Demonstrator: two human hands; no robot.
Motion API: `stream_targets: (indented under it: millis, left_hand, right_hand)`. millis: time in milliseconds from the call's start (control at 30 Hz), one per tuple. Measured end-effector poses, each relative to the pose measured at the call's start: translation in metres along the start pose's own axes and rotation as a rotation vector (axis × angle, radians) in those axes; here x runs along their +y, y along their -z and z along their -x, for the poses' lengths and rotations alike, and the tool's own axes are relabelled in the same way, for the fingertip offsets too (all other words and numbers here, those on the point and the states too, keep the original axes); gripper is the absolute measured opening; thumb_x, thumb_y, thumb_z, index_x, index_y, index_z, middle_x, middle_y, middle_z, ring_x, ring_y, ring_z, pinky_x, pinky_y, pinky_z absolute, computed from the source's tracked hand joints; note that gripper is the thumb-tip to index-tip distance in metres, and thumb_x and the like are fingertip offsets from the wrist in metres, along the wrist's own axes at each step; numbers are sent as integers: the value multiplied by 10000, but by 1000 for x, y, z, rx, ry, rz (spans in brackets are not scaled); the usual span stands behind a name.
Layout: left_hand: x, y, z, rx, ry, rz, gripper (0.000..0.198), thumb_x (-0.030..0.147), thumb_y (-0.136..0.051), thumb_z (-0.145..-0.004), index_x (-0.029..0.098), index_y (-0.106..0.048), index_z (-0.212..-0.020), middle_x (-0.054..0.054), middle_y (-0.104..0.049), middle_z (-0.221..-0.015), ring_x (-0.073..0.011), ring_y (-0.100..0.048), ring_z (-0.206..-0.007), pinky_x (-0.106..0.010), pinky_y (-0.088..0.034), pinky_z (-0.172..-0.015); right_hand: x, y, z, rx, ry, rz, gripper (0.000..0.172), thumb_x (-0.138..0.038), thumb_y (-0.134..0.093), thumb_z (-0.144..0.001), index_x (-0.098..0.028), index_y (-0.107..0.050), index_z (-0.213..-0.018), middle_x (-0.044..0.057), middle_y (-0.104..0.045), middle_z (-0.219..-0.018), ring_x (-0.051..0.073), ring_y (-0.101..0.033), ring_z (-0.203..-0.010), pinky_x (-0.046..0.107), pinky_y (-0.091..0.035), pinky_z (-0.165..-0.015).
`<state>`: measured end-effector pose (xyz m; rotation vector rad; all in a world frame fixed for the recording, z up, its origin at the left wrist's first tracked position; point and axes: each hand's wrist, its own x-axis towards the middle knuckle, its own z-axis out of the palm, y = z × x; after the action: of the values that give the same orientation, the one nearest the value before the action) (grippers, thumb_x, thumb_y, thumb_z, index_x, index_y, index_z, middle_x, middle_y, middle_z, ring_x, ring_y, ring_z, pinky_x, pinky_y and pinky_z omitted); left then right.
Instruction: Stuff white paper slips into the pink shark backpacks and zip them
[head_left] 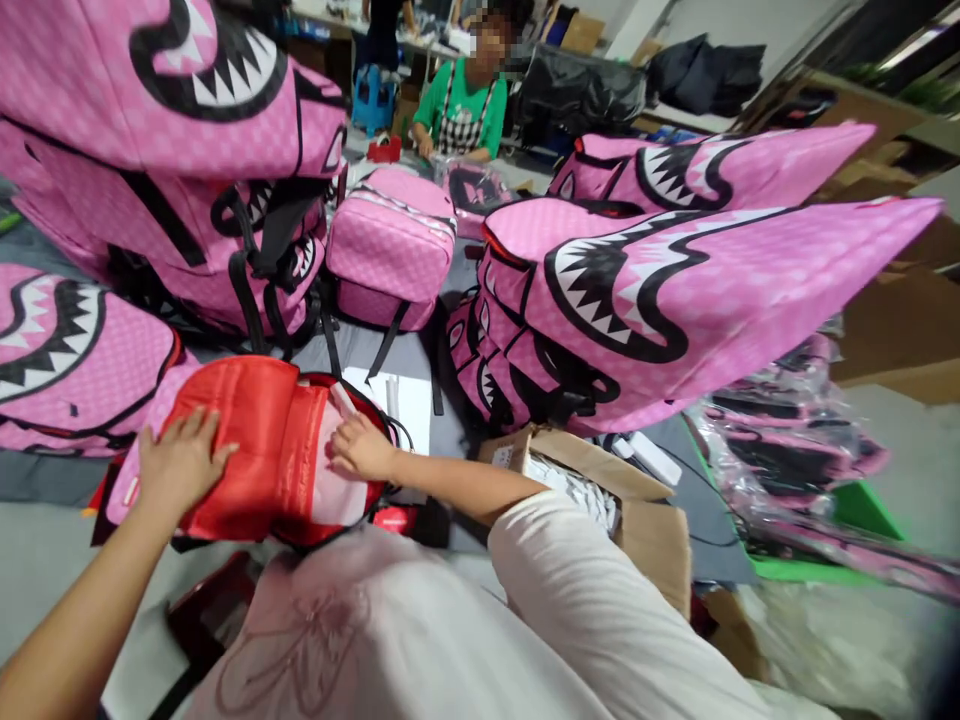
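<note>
A pink backpack lies open in front of me, its red lining (247, 430) turned upward. My left hand (184, 460) rests flat on the left of that lining, fingers spread. On the right side of the opening, over a pale pink panel (337, 490), my right hand (364, 447) has its fingers curled together. A small white packet (343, 398) sticks out at the top of those fingers and seems to be gripped by them; the fingertips are partly hidden. Black piping and cords edge the bag beside my right wrist.
Stuffed pink shark-mouth backpacks (615, 290) stand right, with more stacked left (217, 150). An open cardboard box (652, 540) of white packets sits by my right arm. White paper (412, 400) lies behind the bag. Across the table is a person in green (472, 110). Plastic-wrapped bags (795, 450) lie right.
</note>
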<state>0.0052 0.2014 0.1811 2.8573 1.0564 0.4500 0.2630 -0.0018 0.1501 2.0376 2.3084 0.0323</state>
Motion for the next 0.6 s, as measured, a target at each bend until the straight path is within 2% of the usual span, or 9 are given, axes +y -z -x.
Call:
stream_targets:
  millis: [67,100,167,233,333,433,467,533,600]
  left_hand:
    - [25,4,-5,-167,227,-8,556,318,-549,-978,-87,-547,-1360,-309,-558,-1422,-497,-530,-1303,-790,-211,-1105]
    - [42,5,-8,-171,309,24,570,293,-524,-994,-139,-509,-1364,-348,-515,-1436,-519,-485,-1340,-779,-201,-1111]
    - [76,3,-18,-26,451,126,614,251,-435,-1033,-166,-354,-1477,-423,-350,-1523,-549,-311,-1458,-746,-155,-1149]
    - [103,-6,-30,98,661,223,724,373,-495,-1022,-40,-290,-1580,-398,-212,-1618,-557,-154,-1523,-731,-113,-1189]
    - [122,-24,-39,218,776,237,841,459,-554,-977,7,-245,-1616,-370,-106,-1664,-540,-27,-1554,-743,-60,-1207]
    - [130,-43,-25,351,559,253,704,325,-463,-1003,43,-274,-1619,-302,-100,-1697,-458,0,-1588,-739,-39,-1222]
    - [133,-53,-17,338,367,299,626,252,-415,-1005,92,-345,-1606,-251,-172,-1703,-404,-42,-1603,-707,-71,-1246]
    - [140,-82,-2,117,-179,426,554,160,-366,-970,143,-547,-1493,-188,-458,-1597,-311,-306,-1558,-585,-235,-1272]
    - [145,-119,6,43,-377,431,520,109,-413,-875,266,-755,-1234,-55,-735,-1297,-211,-650,-1273,-381,-491,-1147]
  right_hand:
    - [13,8,22,24,-46,-43,332,-346,-452,-1064,-97,-660,-1135,169,-661,-1091,268,-590,-1022,477,-456,-1017]
    - [20,9,31,28,-58,-52,293,-282,-435,-1062,-100,-662,-1099,164,-656,-1066,256,-587,-986,451,-470,-989]
    - [29,5,46,25,-40,-55,257,-191,-422,-1047,-115,-668,-1032,144,-652,-1025,236,-582,-952,446,-451,-1039]
    - [35,1,56,-3,22,-45,279,-177,-413,-1050,-140,-680,-980,110,-655,-976,219,-584,-937,473,-374,-1151]
    - [38,2,65,-91,88,27,296,-219,-435,-1053,-160,-708,-954,94,-679,-979,225,-588,-991,532,-263,-1231]
    - [32,16,66,-272,156,143,225,-217,-535,-990,-173,-733,-892,80,-712,-918,242,-597,-992,554,-244,-1229]
    - [30,21,65,-343,185,178,200,-227,-570,-963,-179,-737,-863,71,-717,-871,243,-605,-967,549,-260,-1216]
    - [26,23,56,-440,247,233,187,-304,-638,-911,-181,-740,-815,78,-737,-884,251,-624,-973,537,-310,-1175]
    - [28,15,40,-542,276,310,231,-391,-698,-854,-180,-738,-771,101,-761,-949,279,-646,-1040,543,-340,-1139]
